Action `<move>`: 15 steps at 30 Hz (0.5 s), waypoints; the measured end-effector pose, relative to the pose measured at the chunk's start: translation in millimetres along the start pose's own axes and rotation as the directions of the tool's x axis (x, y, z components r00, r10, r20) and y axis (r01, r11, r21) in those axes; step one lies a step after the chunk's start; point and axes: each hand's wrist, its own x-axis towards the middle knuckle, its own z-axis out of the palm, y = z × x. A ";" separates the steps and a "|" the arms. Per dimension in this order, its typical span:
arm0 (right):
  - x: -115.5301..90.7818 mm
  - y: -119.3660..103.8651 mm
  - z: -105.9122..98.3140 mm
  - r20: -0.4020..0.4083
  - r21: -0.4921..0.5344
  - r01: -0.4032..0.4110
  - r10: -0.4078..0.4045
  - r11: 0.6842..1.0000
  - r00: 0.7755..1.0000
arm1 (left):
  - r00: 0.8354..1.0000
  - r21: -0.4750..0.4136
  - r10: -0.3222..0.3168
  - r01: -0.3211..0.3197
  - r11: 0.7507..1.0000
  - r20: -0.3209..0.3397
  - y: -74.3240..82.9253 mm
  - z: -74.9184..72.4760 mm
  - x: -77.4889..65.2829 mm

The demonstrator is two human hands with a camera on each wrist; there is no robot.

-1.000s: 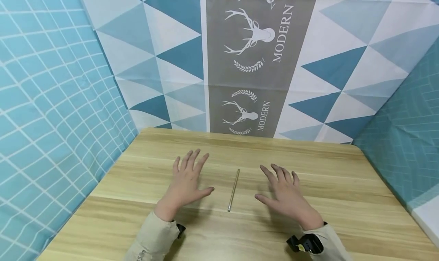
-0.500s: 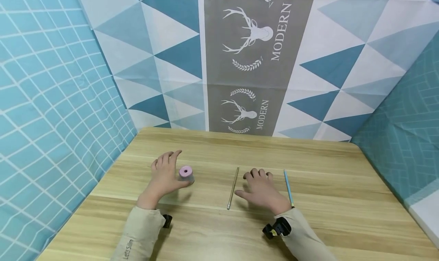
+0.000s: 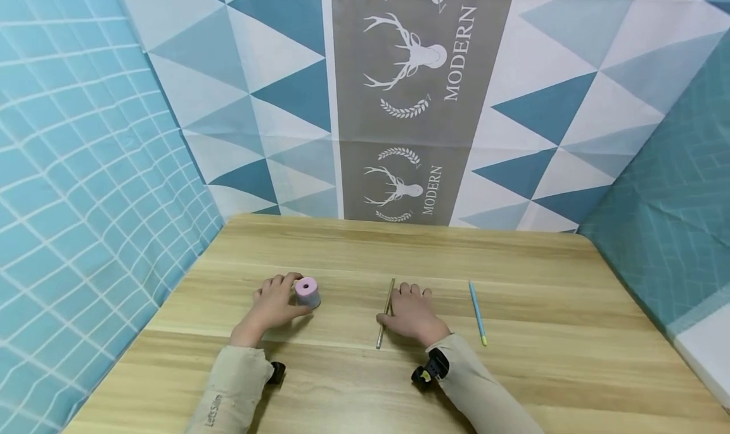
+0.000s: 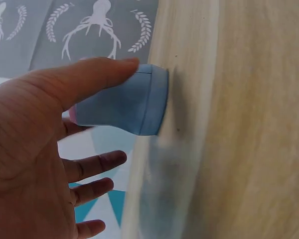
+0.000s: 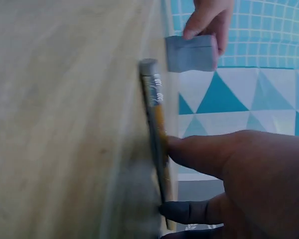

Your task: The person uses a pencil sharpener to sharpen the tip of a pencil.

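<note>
A small pencil sharpener (image 3: pixel 307 293) with a pink top, a round hole in it and a blue-grey body stands upright on the left half of the table. My left hand (image 3: pixel 272 304) has thumb and forefinger around it; in the left wrist view the thumb lies along the sharpener (image 4: pixel 122 102) while the other fingers point away loosely. At mid-table, a gold-coloured pencil (image 3: pixel 380 339) with a metal-banded eraser end lies lengthwise. My right hand (image 3: pixel 412 313) pinches it from the right, thumb and fingertips at the shaft of the pencil (image 5: pixel 158 117) in the right wrist view.
A light blue pencil (image 3: pixel 478 313) with a yellow-green end lies right of my right hand. The wooden table (image 3: pixel 542 282) meets a patterned cloth wall (image 3: pixel 296 104) at the back, with blue cloth on both sides.
My left hand has moved left and closed around the sharpener, which it hid before. My right hand has moved left onto the gold pencil, uncovering the blue one.
</note>
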 end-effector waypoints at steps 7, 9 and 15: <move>5.0 -1.8 3.8 0.022 -0.024 -0.026 0.026 0.999 0.999 | 1.000 -0.123 0.025 -0.025 0.992 0.001 -11.9 4.8 0.9; 5.2 -1.0 4.0 0.023 -0.046 -0.036 0.037 0.998 0.999 | 0.998 -0.171 0.060 -0.060 0.983 -0.006 -13.0 6.3 2.4; 2.2 7.3 1.2 0.009 -0.041 -0.025 0.025 0.999 1.000 | 0.993 -0.277 0.119 -0.118 0.954 -0.013 -9.4 8.7 9.0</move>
